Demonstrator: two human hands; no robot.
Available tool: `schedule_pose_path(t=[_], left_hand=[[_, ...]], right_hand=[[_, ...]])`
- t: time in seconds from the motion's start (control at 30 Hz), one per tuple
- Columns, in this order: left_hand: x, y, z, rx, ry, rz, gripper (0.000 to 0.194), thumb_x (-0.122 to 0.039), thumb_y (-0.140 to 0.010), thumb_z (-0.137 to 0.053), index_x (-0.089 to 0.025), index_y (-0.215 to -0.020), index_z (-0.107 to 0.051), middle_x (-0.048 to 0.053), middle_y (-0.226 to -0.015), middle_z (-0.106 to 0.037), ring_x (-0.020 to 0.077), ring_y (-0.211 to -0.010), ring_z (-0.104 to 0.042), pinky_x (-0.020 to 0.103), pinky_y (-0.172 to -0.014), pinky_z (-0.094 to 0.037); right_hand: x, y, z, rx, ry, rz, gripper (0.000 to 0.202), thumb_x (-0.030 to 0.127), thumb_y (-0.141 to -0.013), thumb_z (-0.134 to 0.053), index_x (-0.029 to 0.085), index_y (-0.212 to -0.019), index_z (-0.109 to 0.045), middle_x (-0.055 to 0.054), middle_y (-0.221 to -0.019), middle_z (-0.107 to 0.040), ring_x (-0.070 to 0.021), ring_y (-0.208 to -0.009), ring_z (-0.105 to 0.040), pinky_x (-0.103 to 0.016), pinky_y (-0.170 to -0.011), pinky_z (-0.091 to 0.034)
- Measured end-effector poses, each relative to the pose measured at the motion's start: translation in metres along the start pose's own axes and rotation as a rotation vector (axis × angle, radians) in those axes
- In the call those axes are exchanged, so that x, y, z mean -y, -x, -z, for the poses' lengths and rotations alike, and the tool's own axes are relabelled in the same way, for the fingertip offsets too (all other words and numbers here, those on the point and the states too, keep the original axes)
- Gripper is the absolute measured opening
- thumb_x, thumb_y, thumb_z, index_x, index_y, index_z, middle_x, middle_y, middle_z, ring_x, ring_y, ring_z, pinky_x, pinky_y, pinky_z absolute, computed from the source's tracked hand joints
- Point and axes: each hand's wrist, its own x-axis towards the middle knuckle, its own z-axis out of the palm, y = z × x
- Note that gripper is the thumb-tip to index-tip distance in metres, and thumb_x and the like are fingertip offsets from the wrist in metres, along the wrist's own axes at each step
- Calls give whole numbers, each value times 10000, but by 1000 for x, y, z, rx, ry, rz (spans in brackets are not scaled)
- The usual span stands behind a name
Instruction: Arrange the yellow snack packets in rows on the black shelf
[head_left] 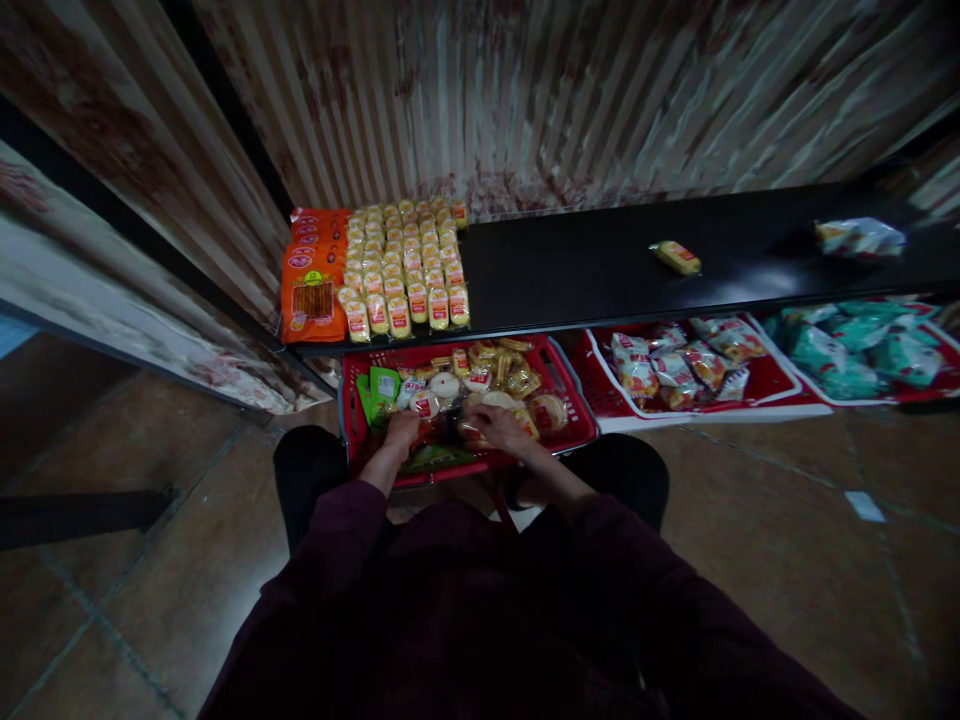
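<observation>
Both my hands reach into a red basket of mixed wrapped snacks below a black shelf. My left hand is at the basket's left part, beside green packets; its fingertips are hidden among dark and clear packages. My right hand lies over round, pale wrapped pastries in the middle, fingers bent; whether it grips one is too dim to tell. Above the basket, rows of small yellow wrapped cakes stand on the shelf, beside orange packets at its left end.
On the black shelf lie a single yellow cake and a clear packet. To the right, below, are a basket of red-and-white packets and one of teal packets. A dark metal post lies at left.
</observation>
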Motion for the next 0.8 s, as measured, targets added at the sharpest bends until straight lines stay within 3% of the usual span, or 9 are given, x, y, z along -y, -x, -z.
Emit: schedule_pose_path(t=[0.2,0.33,0.43,0.5,0.57,0.7,0.8], left_hand=[[0,9,13,45,50,93,160,-247,-854,-519,-143,-963,-571,91,-922,-672,159,-834,-624,239,-711,-486],[3,18,13,106,19,80,179,-196,-851,-498,-121,-992,-578,74,-887,-668,138,-817,-617,225,-720,-477],[6,22,1,183,-37,49,203,-187,-808,-532,-137,-990,-604,54,-883,-671,131,-809,-620,219,-723,-483],[6,23,-10,216,-90,12,223,-189,-779,-556,-149,-987,-626,55,-917,-680,145,-848,-619,225,-740,-484],[5,21,-24,229,-154,-28,243,-170,-751,-573,-157,-982,-646,62,-965,-688,163,-895,-614,242,-779,-479],[3,14,-52,246,-295,-94,269,-115,-740,-558,-133,-981,-677,75,-1008,-701,181,-919,-609,254,-831,-463],[-1,11,-60,252,-397,-130,273,-129,-771,-543,-105,-1006,-680,70,-988,-710,169,-881,-618,231,-811,-465]], right_hand=[[-10,6,14,117,196,-66,249,244,-849,-496,178,-934,-720,-127,-960,-722,-250,-915,-658,-324,-805,-477],[-17,9,7,195,209,-66,182,287,-807,-585,188,-844,-733,-135,-946,-724,-270,-914,-660,-350,-810,-481],[-18,7,-1,215,180,-35,239,259,-817,-572,213,-1007,-709,-101,-1036,-715,-248,-969,-654,-326,-849,-480],[-18,6,-3,175,141,-14,394,219,-839,-527,232,-1226,-599,-85,-1167,-671,-231,-1036,-635,-311,-878,-474],[-20,7,-2,114,81,13,470,184,-849,-497,238,-1316,-518,-72,-1238,-634,-209,-1060,-627,-289,-891,-471],[-25,10,1,12,31,-8,320,187,-853,-490,207,-1122,-663,-77,-1109,-698,-207,-980,-656,-287,-867,-482],[-31,10,1,-66,-48,-30,268,221,-853,-490,188,-1026,-692,-68,-969,-734,-192,-872,-679,-272,-786,-508]])
